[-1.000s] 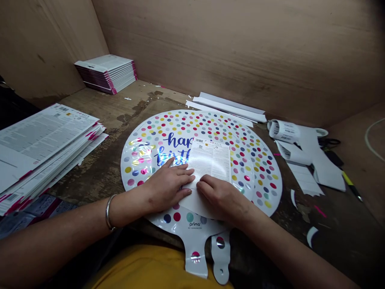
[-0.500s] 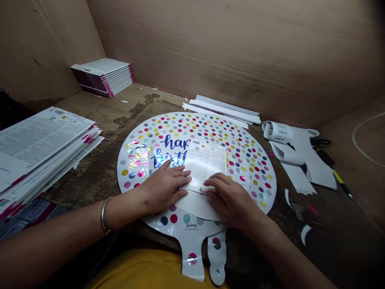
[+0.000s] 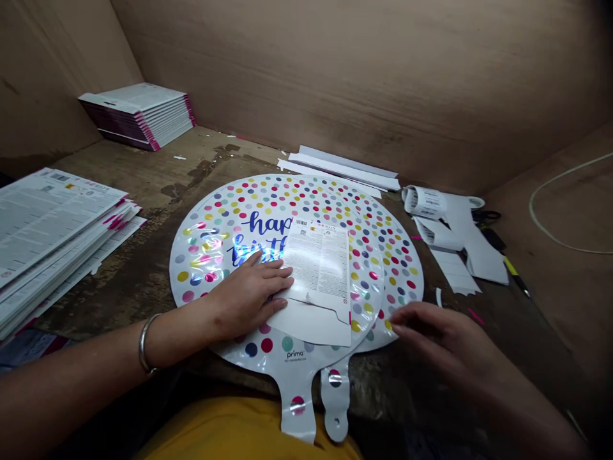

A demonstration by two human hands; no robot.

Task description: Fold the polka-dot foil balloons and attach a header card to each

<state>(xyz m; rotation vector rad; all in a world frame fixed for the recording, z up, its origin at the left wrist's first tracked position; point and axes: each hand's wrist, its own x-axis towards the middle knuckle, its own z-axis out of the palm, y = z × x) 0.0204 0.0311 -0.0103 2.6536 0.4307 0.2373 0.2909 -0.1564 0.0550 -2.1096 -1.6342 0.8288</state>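
Note:
My left hand (image 3: 256,287) lies flat, fingers stretched, over a foil balloon (image 3: 205,236) with coloured dots and blue "happy birthday" lettering. Its fingertips touch the left edge of a printed card sleeve (image 3: 320,255), which lies on the balloon with a white flap at its lower end. A second dotted balloon (image 3: 407,275) shows beneath, to the right. Clear of the sleeve, my right hand (image 3: 431,338) is near that balloon's right edge, thumb and fingertips drawn together. Whatever may be between them cannot be made out.
Printed card sleeves are piled at the left (image 3: 57,217), and a neat stack (image 3: 143,115) stands at the back left. White paper strips (image 3: 340,169) lie along the back wall. To the right are a label roll (image 3: 426,204), scissors (image 3: 488,217) and a yellow-black cutter (image 3: 514,271).
My right hand has left the sleeve's lower end and moved right, uncovering the flap. My left hand stays on the balloon and sleeve edge. The view has shifted slightly right.

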